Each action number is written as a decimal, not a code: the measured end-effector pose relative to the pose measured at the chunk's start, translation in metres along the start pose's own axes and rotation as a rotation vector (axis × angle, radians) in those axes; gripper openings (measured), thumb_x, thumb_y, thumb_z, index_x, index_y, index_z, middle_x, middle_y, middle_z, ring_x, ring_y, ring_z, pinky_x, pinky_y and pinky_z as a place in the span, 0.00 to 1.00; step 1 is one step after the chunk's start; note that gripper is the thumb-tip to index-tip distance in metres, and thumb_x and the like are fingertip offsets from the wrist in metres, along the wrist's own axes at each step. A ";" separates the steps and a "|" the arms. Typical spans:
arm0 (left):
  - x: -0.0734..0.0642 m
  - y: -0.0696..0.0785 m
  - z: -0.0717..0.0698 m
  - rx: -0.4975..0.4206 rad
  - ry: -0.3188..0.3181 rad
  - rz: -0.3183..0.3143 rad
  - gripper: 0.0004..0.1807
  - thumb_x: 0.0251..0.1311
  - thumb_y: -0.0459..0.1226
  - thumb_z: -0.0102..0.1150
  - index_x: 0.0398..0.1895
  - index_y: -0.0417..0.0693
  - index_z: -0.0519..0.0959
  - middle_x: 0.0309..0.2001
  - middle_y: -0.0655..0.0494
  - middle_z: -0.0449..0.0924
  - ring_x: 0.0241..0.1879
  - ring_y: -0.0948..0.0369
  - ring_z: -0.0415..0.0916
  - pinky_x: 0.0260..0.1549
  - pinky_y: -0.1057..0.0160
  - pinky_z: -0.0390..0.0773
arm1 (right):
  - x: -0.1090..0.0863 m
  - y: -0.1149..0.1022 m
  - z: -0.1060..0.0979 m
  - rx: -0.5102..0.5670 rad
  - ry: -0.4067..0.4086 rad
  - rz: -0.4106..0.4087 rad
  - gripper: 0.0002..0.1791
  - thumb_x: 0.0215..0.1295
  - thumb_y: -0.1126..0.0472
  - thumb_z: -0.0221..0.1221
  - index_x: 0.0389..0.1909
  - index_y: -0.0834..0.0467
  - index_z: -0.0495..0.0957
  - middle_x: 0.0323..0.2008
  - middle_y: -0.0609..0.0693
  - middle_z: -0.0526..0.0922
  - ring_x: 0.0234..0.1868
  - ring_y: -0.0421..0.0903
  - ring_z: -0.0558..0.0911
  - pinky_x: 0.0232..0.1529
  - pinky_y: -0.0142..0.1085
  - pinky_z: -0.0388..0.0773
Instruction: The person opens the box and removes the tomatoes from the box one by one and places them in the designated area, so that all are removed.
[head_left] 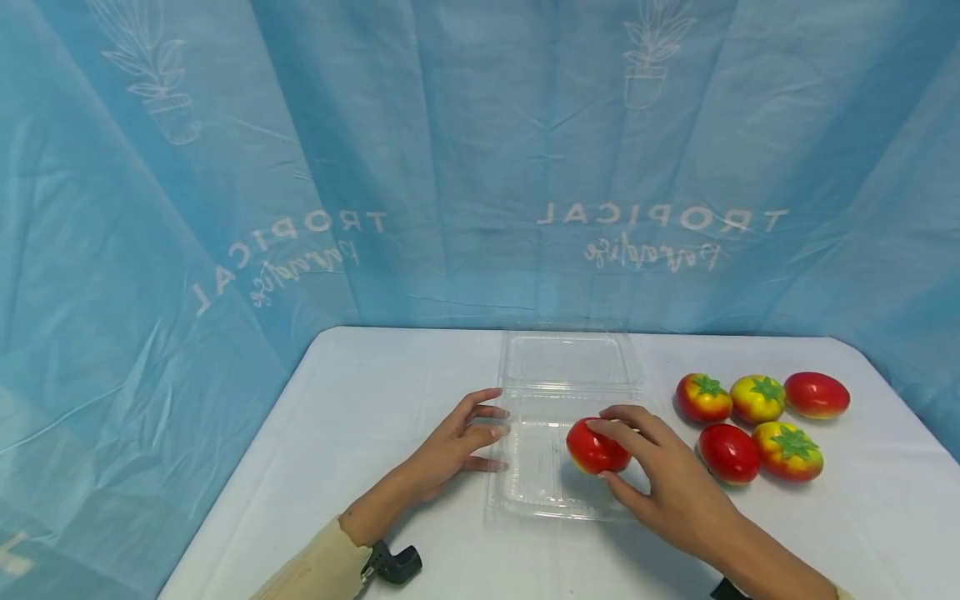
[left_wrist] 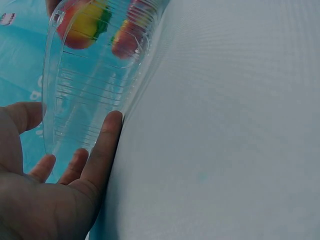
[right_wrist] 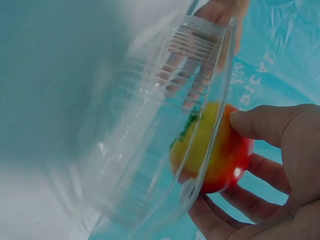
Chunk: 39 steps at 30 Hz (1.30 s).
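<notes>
A clear plastic clamshell container (head_left: 534, 479) lies unfolded on the table, its lid (head_left: 566, 358) laid back on the far side. My right hand (head_left: 667, 479) grips a toy tomato (head_left: 597, 447) over the base, thumb and fingers around its sides. In the right wrist view this tomato (right_wrist: 227, 160) shows red and yellow skin, its green leafy top facing down into the container. My left hand (head_left: 453, 446) is at the container's left edge, fingers extended; in the left wrist view those fingertips (left_wrist: 112, 122) are right at its wall.
Several more toy tomatoes (head_left: 729, 454) sit in a cluster right of the container, some with green leaf tops showing. A white cloth covers the table (head_left: 390, 375). Blue printed curtains (head_left: 480, 167) hang behind and along the sides. A black wrist device (head_left: 397, 564) is on my left wrist.
</notes>
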<state>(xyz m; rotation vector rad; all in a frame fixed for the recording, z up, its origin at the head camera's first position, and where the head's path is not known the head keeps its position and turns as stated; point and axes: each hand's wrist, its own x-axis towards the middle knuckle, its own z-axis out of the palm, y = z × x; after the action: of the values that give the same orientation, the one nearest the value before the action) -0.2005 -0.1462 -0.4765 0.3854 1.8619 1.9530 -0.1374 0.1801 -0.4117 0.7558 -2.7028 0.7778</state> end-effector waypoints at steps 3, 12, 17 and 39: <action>0.000 0.000 0.000 0.004 -0.001 0.002 0.38 0.78 0.38 0.59 0.85 0.56 0.53 0.74 0.40 0.61 0.70 0.43 0.68 0.53 0.45 0.87 | -0.003 0.002 -0.004 0.005 0.007 0.007 0.46 0.44 0.60 0.86 0.67 0.41 0.78 0.65 0.44 0.77 0.64 0.48 0.78 0.48 0.42 0.90; 0.000 0.001 0.000 0.003 -0.004 0.003 0.39 0.77 0.39 0.59 0.85 0.54 0.53 0.74 0.38 0.60 0.70 0.42 0.68 0.53 0.44 0.87 | -0.011 0.007 -0.015 -0.023 0.031 0.019 0.45 0.43 0.59 0.86 0.66 0.42 0.79 0.63 0.45 0.78 0.62 0.49 0.79 0.44 0.44 0.91; 0.001 0.000 0.000 -0.001 0.005 0.002 0.39 0.77 0.38 0.59 0.85 0.54 0.53 0.74 0.39 0.61 0.70 0.43 0.68 0.52 0.44 0.88 | -0.016 0.011 -0.021 -0.022 0.043 0.027 0.46 0.42 0.60 0.86 0.66 0.43 0.79 0.63 0.46 0.78 0.63 0.49 0.78 0.43 0.45 0.91; 0.001 -0.002 0.000 -0.006 0.007 0.001 0.39 0.76 0.39 0.60 0.85 0.55 0.54 0.74 0.40 0.61 0.69 0.43 0.69 0.52 0.44 0.88 | -0.030 0.036 -0.046 -0.083 0.116 0.082 0.43 0.44 0.63 0.85 0.66 0.50 0.79 0.64 0.53 0.76 0.64 0.57 0.75 0.40 0.53 0.90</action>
<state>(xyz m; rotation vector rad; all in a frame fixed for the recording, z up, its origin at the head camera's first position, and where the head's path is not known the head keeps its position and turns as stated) -0.2015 -0.1457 -0.4789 0.3777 1.8603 1.9628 -0.1278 0.2444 -0.3991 0.5659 -2.6576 0.6991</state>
